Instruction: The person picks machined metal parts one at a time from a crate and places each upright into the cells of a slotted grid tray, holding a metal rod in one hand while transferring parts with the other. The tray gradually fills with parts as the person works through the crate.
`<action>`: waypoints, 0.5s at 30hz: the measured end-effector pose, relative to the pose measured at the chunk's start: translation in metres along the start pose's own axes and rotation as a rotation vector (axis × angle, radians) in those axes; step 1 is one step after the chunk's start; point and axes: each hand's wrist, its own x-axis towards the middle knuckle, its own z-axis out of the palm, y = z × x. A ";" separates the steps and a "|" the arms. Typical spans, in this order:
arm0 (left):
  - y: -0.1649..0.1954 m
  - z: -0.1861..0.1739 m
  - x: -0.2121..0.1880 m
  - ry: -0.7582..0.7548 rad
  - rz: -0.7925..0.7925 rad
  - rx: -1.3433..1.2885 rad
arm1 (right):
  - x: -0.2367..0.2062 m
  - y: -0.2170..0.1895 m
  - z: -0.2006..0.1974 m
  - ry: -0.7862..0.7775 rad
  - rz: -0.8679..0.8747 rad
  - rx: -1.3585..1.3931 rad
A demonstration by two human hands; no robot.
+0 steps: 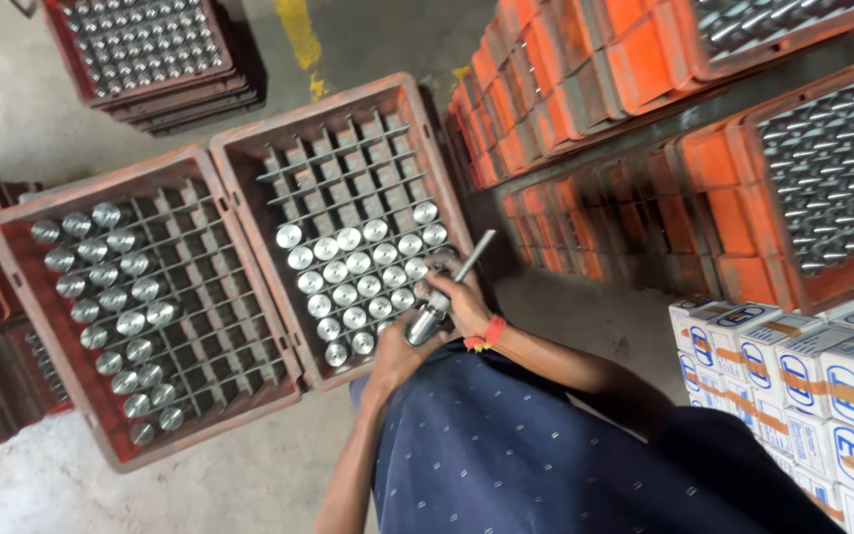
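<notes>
Both my hands hold one metal part [427,318], a thick shiny cylinder with a thin shaft that points up and to the right. My left hand [394,358] cups the thick end. My right hand [464,300], with an orange thread at the wrist, grips it near the shaft. The part hangs over the near right corner of a red gridded crate [239,163], whose lower cells hold several round-topped cylinders [353,265]. A second red crate [12,259] beside it on the left has cylinders along its left cells. My lap in dark blue dotted cloth fills the bottom.
A stack of dark red crates [175,99] full of metal parts stands at the top left. Orange crates [714,163] with metal rods are piled at the right. White cartons [803,381] with blue marks sit at the lower right. The concrete floor carries a yellow line [298,30].
</notes>
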 end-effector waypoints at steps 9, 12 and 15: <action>0.023 -0.035 0.092 0.399 0.212 0.536 | 0.024 -0.063 -0.068 0.182 -0.243 0.268; 0.023 -0.038 0.094 0.521 0.478 0.492 | 0.012 -0.050 -0.067 0.184 -0.185 0.255; 0.009 -0.037 0.074 0.596 0.558 0.311 | 0.001 -0.036 -0.064 0.116 -0.148 0.284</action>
